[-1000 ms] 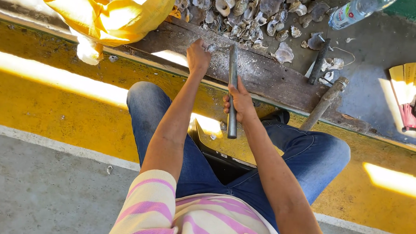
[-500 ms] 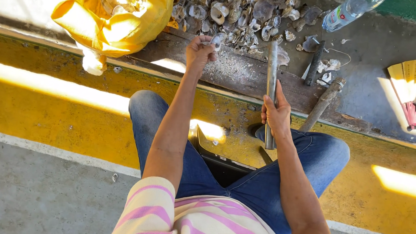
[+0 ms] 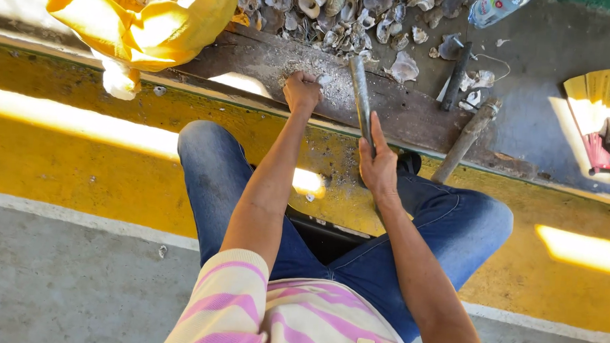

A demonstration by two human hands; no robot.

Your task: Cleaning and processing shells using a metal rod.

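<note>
Head view: right hand [image 3: 378,170] grips metal bar [image 3: 359,98] beside left hand [image 3: 302,91].

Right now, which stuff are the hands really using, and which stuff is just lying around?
In use:
- left hand, pressed on the wooden plank
- right hand, gripping the metal bar
- shell pile

Lying about:
- plastic bottle
- yellow fan
- hammer
- yellow sack
</note>
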